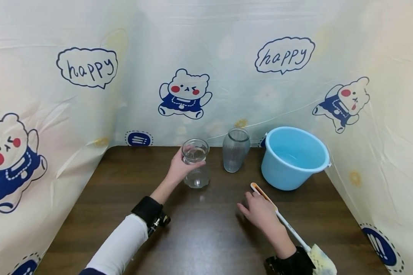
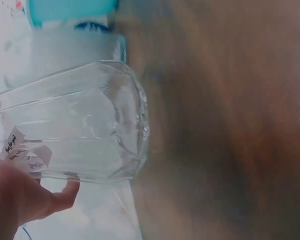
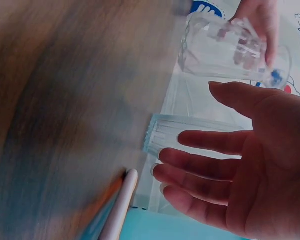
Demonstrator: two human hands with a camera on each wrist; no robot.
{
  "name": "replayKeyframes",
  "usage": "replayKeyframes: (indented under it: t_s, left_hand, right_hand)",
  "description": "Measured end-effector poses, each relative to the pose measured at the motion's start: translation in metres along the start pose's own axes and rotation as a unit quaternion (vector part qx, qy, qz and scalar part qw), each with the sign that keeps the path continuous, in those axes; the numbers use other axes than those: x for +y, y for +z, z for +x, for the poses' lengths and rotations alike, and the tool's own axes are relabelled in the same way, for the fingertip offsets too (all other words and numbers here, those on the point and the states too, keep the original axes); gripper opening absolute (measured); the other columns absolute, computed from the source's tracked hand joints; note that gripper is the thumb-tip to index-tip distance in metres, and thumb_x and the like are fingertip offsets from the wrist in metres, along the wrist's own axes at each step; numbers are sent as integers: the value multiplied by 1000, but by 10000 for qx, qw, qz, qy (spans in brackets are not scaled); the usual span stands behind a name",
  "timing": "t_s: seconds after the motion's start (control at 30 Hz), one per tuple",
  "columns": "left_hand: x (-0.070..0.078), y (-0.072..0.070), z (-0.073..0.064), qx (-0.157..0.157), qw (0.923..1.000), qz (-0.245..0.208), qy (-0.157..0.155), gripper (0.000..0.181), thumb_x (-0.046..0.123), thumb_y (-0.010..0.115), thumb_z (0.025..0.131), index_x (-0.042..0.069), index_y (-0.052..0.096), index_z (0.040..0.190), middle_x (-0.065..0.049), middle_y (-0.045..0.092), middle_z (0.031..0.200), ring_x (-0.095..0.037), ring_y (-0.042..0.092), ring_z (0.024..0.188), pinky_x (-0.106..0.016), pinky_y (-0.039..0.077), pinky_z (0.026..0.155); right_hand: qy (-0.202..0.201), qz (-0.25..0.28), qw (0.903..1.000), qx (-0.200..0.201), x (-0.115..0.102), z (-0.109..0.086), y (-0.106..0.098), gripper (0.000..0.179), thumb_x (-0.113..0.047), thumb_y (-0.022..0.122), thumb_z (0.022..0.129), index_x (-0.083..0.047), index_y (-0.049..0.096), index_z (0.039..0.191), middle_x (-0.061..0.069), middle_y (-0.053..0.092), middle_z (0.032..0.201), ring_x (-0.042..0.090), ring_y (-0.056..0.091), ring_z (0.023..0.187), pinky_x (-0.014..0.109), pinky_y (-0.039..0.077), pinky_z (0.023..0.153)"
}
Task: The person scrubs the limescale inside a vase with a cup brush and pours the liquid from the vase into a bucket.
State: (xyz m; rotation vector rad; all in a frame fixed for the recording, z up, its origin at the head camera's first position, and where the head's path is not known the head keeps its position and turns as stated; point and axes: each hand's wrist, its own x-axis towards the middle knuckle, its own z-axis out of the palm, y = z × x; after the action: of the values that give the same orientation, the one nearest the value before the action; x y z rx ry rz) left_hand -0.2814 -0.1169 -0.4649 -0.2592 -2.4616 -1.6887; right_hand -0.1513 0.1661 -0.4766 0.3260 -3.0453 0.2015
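My left hand (image 1: pixel 179 168) grips a clear glass vase (image 1: pixel 197 178) near its neck, thumb across the front. The vase is upright; I cannot tell whether its base touches the table. In the left wrist view a small printed label (image 2: pixel 27 155) shows by the thumb. My right hand (image 1: pixel 261 212) hovers with loosely bent fingers and holds nothing. Close to it lies a long-handled sponge brush (image 1: pixel 292 231), its white and orange handle partly behind the hand. In the right wrist view the palm (image 3: pixel 275 160) shows bare.
A bluish ribbed glass vase (image 1: pixel 234 154) stands at the back of the brown table (image 1: pixel 206 236). To its right is a light blue bucket (image 1: pixel 285 175). A printed cloth (image 1: pixel 234 91) with bears hangs behind and along both sides.
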Motion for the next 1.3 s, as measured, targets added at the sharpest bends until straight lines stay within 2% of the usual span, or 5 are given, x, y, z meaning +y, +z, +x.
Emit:
replayKeyframes:
  t_s: [0.27,0.53,0.73,0.93,1.3]
  left_hand:
    - [17,11,-49,-381,9987,-257,203,73,42,88,63,21,55,124,-8,62,127,-23,55,116,-49,42,101]
    - [29,28,-78,-552,9955,-650,406,73,33,90,63,17,55,125,-13,62,125,-29,57,110,-57,43,97]
    - [26,37,-87,-775,9931,-768,435,71,34,89,63,23,55,124,-6,63,122,-26,59,106,-58,45,94]
    - [22,41,-88,-861,9916,-881,394,70,29,89,65,21,54,126,-17,60,127,-37,56,111,-60,42,96]
    - [48,33,-100,-881,9906,-926,483,68,20,86,70,10,53,129,-9,63,124,-31,57,110,-59,42,97]
  right_hand:
    - [-2,137,9998,-160,-4,-2,2,42,-44,64,89,-5,66,105,9,64,87,23,61,78,40,53,61]
    - [-30,160,9999,-45,-4,-2,2,40,-43,64,88,-6,67,102,8,63,84,22,60,75,39,52,59]
    - [-15,68,10000,-47,-4,-2,3,40,-44,64,89,-6,67,101,7,63,83,22,60,74,39,52,60]
    - [-68,159,9998,-137,-6,-2,3,40,-43,65,88,-5,67,102,8,63,83,22,60,74,40,53,63]
    - [31,176,9992,-369,-8,-1,4,44,-46,63,89,-6,68,106,12,66,90,24,63,80,43,55,68]
